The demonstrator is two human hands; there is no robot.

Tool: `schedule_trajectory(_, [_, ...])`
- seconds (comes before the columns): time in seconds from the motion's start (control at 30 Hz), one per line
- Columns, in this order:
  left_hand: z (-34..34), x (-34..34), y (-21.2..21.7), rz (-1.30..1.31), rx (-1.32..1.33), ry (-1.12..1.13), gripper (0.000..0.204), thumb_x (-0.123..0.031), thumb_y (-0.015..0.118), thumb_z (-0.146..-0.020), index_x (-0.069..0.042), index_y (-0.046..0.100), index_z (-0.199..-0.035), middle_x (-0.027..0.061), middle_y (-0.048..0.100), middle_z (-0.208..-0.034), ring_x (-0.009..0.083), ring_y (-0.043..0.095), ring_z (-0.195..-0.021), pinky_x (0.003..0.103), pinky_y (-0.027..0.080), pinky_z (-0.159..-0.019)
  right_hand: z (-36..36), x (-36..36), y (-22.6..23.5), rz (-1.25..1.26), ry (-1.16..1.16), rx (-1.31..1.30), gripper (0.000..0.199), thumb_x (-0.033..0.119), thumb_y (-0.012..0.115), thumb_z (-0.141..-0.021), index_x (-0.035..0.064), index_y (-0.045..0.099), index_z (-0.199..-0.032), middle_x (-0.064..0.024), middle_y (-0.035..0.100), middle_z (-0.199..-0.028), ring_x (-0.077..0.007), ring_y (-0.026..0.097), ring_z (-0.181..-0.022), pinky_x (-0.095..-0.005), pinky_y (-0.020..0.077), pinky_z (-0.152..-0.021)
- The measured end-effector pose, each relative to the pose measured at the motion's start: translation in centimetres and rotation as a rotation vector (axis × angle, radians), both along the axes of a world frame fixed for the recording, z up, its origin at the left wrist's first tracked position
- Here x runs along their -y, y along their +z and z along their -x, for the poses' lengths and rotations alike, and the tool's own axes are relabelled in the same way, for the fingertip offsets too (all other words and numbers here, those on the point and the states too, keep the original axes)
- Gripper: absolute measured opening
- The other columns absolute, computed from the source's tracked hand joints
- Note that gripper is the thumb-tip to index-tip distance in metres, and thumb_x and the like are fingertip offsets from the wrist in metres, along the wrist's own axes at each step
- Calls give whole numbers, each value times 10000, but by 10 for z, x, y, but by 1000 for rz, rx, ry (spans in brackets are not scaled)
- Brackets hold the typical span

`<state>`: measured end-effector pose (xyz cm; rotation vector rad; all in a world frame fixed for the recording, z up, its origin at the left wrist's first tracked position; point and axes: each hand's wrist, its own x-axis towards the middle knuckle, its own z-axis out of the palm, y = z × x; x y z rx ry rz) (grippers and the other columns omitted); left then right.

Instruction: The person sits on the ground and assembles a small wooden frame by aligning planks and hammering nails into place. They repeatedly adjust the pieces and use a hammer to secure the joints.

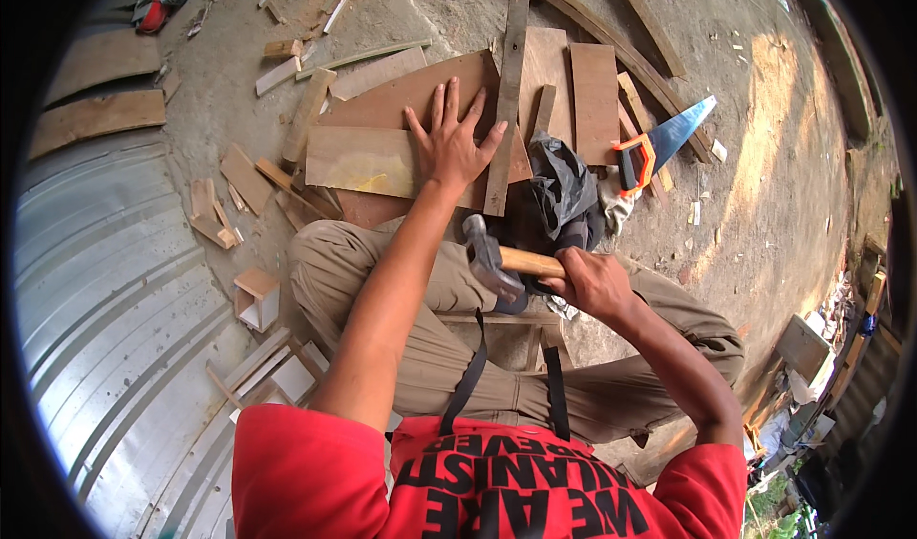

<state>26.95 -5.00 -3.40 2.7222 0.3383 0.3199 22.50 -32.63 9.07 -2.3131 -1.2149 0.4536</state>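
Bare concrete floor [764,157] under patchy daylight, strewn with wood offcuts [215,214]. Corrugated metal sheeting [105,291] lies at left. Curved planks [611,37] lie at far edge.

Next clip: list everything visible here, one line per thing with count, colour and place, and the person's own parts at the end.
boards: several, brown, flat on the ground ahead of the knees
slat: one, grey-brown, lying over the boards, beside the left hand's thumb
offcuts: many, pale wood, scattered left of the boards
saw: one, blue blade with orange handle, on the ground to the right
cloth: one, dark grey, crumpled between boards and saw
metal sheet: one, silver, corrugated, far left
hammer: one, steel head with wooden handle, over the lap
left hand: flat on the boards, fingers spread
right hand: closed round the hammer handle
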Motion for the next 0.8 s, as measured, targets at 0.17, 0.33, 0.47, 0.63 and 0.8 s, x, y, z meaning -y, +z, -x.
schedule_trajectory(0.17, [-3, -2, 0, -20, 8, -7, 690, -702, 417, -913, -257, 576, -1416, 148, 347, -1589, 320, 261, -1493, 717, -54, -1127, 0, 2, -23, 280, -212, -99, 385, 431, 611, -966, 61, 511, -929, -127, 638, -730, -351, 649, -604, -447, 509, -487])
schedule_trajectory(0.33, [0, 0, -1, -3, 3, 5, 681, -693, 428, -913, -258, 576, -1416, 146, 351, -1588, 317, 262, -1493, 714, -52, -1130, 12, -1, -3, 24, -98, -95, 367, 388, 650, -949, 56, 493, -924, -145, 633, -714, -367, 640, -604, -461, 502, -492])
schedule_trajectory(0.47, [-1, -1, -2, -21, 18, 5, 670, -684, 438, -915, -259, 577, -1414, 146, 353, -1587, 317, 265, -1492, 711, -49, -1133, 9, -2, -25, 268, -329, -230, 374, 377, 634, -963, 42, 469, -942, -178, 611, -665, -399, 633, -605, -478, 493, -490])
schedule_trajectory(0.63, [-1, -1, -1, -8, 5, 14, 674, -686, 435, -913, -264, 569, -1421, 147, 354, -1586, 319, 274, -1489, 706, -57, -1135, 22, 1, -12, 7, -225, -204, 372, 363, 642, -959, 38, 459, -948, -184, 613, -670, -404, 637, -614, -489, 488, -486])
schedule_trajectory(0.8, [-3, -1, 0, -16, 17, 10, 672, -681, 439, -912, -266, 565, -1425, 147, 359, -1584, 320, 280, -1487, 710, -45, -1135, 22, -1, -32, 196, -318, -116, 352, 347, 662, -946, 44, 483, -955, -139, 628, -683, -355, 644, -590, -457, 498, -476])
